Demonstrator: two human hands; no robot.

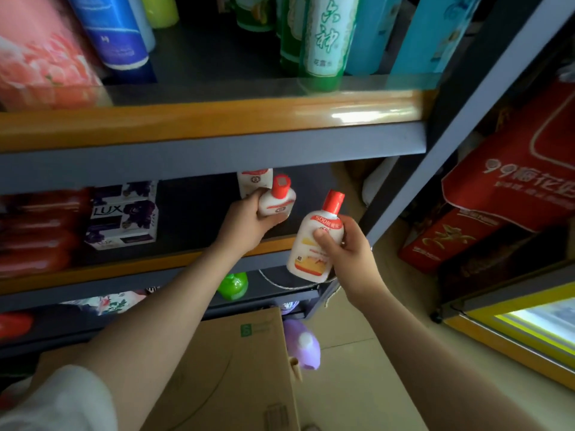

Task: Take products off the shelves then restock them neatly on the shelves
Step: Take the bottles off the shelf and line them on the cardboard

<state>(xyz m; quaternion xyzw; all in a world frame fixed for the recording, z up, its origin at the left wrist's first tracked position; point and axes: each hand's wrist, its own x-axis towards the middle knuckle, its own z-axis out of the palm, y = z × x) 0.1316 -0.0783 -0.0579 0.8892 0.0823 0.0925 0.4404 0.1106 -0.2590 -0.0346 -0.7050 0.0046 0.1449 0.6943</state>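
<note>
My left hand (pixel 249 219) grips a small white lotion bottle with a red cap (pixel 278 199) just above the middle shelf (pixel 174 262), near its right end. Behind it stands another white bottle (pixel 253 180), its top hidden by the shelf above. My right hand (pixel 348 250) holds a second white bottle with a red cap (pixel 317 241) upright in front of the shelf's right post, thumb across its label.
LUX soap boxes (pixel 123 214) and red packs (pixel 37 231) fill the middle shelf's left. Tall bottles (pixel 326 38) stand on the upper shelf. A cardboard box (pixel 230 371) lies below my arms, with a purple bottle (pixel 303 343) beside it. Red cartons (pixel 510 194) sit right.
</note>
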